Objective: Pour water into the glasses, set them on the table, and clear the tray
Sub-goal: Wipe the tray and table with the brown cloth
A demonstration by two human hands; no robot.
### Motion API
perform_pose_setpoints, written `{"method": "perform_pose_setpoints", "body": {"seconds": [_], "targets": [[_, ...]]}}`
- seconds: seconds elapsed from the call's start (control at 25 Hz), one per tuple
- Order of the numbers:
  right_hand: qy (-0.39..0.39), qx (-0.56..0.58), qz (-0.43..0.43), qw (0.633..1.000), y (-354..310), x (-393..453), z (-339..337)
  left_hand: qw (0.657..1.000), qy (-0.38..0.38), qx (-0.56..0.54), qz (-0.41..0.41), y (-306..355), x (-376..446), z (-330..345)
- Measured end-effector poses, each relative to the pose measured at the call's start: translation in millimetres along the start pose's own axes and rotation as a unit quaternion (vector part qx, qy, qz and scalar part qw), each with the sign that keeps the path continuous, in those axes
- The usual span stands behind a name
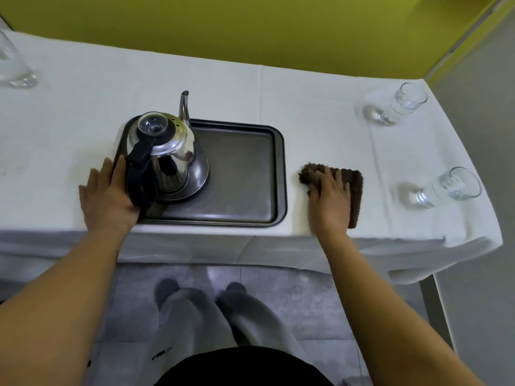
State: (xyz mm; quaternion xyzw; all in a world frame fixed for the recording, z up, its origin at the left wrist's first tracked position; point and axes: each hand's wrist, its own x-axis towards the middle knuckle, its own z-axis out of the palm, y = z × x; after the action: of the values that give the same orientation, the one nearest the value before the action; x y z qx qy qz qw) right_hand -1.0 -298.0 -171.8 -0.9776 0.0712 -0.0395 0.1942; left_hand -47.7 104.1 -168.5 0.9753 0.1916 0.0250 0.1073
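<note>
The dark tray (pixel 245 174) lies at the near edge of the white-clothed table (pixel 195 87), a steel kettle (pixel 164 154) standing on its left half. The left hand (pixel 107 195), fingers spread, rests flat against the tray's left rim. The right hand (pixel 331 200) presses flat on a brown cloth (pixel 354 190) just right of the tray. Two filled glasses (pixel 401 105) (pixel 448 188) stand along the right edge, another glass (pixel 14 65) far left.
</note>
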Motion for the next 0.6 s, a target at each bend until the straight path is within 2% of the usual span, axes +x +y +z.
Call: {"method": "perform_pose_setpoints", "body": {"seconds": [0.16,0.32,0.44,0.6], "targets": [[-0.013,0.031,-0.094,0.995,-10,-28,5,1.000,0.014,-0.001,0.004,0,0,2],[0.015,-0.006,-0.152,0.988,12,-63,1,1.000,0.007,0.002,0.005,-1,1,4],[0.047,-0.021,-0.126,0.991,33,-63,-5,1.000,0.001,0.013,0.003,-3,2,6],[0.039,0.001,-0.060,0.997,29,-55,-12,1.000,0.015,0.019,0.002,-6,5,10]]}}
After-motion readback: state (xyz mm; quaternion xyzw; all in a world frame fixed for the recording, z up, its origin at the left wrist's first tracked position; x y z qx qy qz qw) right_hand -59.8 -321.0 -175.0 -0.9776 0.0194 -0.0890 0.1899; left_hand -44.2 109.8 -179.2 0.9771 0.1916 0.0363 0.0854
